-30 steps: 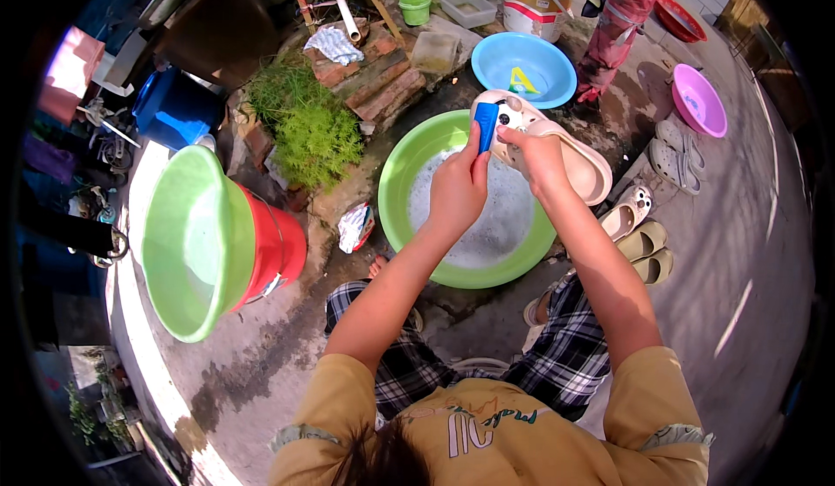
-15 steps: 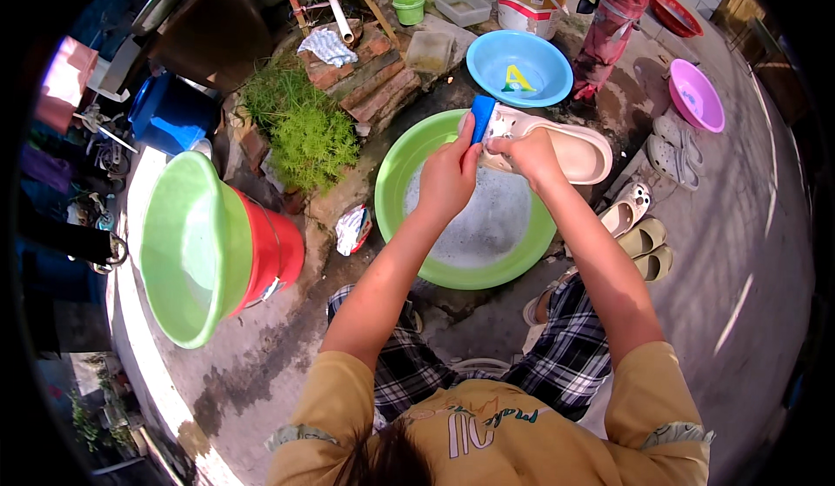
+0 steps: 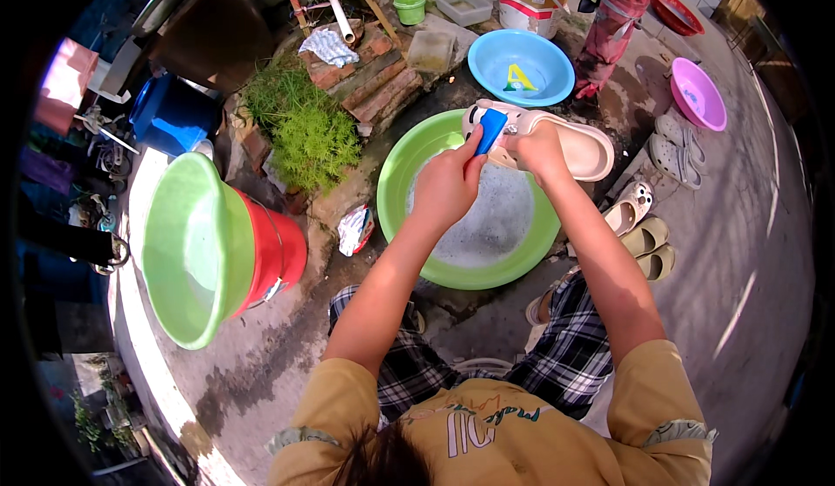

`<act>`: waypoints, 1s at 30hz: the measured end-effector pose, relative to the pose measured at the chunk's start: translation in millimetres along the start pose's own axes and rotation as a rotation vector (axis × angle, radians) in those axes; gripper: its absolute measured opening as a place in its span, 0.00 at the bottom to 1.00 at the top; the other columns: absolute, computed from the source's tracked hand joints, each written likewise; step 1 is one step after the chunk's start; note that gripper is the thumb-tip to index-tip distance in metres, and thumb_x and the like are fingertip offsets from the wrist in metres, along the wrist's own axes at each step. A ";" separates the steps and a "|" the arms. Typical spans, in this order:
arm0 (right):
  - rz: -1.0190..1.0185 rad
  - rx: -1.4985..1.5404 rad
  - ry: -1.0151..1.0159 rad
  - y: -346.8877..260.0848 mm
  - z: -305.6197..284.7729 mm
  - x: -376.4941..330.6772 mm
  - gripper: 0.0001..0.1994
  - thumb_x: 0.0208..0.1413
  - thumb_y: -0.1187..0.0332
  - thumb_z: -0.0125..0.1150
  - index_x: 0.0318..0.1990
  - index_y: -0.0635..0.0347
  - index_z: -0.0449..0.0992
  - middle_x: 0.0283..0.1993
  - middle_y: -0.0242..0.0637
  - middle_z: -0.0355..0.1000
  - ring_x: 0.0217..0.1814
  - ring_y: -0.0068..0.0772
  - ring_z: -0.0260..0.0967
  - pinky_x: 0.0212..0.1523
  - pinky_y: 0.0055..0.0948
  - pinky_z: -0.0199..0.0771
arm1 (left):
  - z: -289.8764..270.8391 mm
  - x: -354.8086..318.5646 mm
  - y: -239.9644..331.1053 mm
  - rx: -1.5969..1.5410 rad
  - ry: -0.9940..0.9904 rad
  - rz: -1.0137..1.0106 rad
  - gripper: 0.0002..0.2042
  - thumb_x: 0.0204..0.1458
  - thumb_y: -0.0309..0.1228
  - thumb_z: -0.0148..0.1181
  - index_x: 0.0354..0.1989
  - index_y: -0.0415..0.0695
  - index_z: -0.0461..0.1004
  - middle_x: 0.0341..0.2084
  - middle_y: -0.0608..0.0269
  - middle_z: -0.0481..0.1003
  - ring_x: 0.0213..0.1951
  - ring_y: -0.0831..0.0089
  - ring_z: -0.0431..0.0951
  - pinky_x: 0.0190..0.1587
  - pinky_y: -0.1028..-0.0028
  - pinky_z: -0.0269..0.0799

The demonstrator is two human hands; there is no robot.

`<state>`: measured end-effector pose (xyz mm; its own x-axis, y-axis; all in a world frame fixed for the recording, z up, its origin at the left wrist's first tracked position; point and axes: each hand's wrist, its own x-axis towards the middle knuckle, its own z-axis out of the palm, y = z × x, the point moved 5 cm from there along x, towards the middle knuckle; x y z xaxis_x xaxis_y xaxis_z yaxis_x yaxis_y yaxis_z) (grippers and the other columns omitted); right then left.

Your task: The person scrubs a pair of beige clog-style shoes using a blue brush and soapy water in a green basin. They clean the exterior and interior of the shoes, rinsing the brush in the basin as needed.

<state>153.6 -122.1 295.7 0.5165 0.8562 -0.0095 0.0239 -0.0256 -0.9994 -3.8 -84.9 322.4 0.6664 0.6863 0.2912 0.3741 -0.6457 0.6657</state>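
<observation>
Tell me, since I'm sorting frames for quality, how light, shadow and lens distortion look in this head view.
Head view: hard sunlight, bright patches on the concrete ground; the person's shadow darkens the ground under them; the fisheye bends the tilted light-green plastic tub at the left and blackens the corners; the centre stays sharp, with the left hand gripping a blue scrub brush and the right hand on the cream slip-on shoe.

We see one crumpled packet (image 3: 354, 229), white with red and green print, lying on the ground beside the green basin (image 3: 409, 151)
</observation>
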 end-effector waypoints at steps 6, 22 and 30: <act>-0.099 -0.351 0.011 -17.9 25.7 -21.7 0.14 0.36 0.74 0.65 0.35 0.67 0.76 0.31 0.42 0.75 0.33 0.31 0.72 0.36 0.29 0.70 | -9.5 5.8 -3.3 0.130 0.159 0.001 0.20 0.52 0.34 0.52 0.55 0.52 0.67 0.19 0.55 0.70 0.24 0.57 0.72 0.25 0.61 0.65; -0.058 -0.133 0.188 -12.5 0.9 -9.5 0.10 0.41 0.73 0.65 0.29 0.72 0.74 0.28 0.42 0.73 0.27 0.29 0.71 0.29 0.28 0.70 | -8.1 12.4 -32.7 -0.250 0.342 -0.201 0.20 0.55 0.33 0.50 0.57 0.43 0.62 0.20 0.62 0.71 0.19 0.75 0.68 0.23 0.77 0.61; -0.039 0.079 0.001 -32.7 8.1 -21.7 0.15 0.43 0.72 0.65 0.39 0.70 0.73 0.37 0.38 0.73 0.35 0.24 0.71 0.36 0.24 0.70 | -6.2 22.7 -37.8 -1.036 0.319 -0.413 0.13 0.49 0.29 0.60 0.40 0.41 0.66 0.17 0.75 0.63 0.13 0.88 0.55 0.13 0.84 0.47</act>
<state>134.7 -135.7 328.4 0.5173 0.8553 0.0294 -0.0239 0.0488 -0.9985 -6.8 -42.8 308.1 0.3685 0.9295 -0.0173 -0.2802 0.1288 0.9513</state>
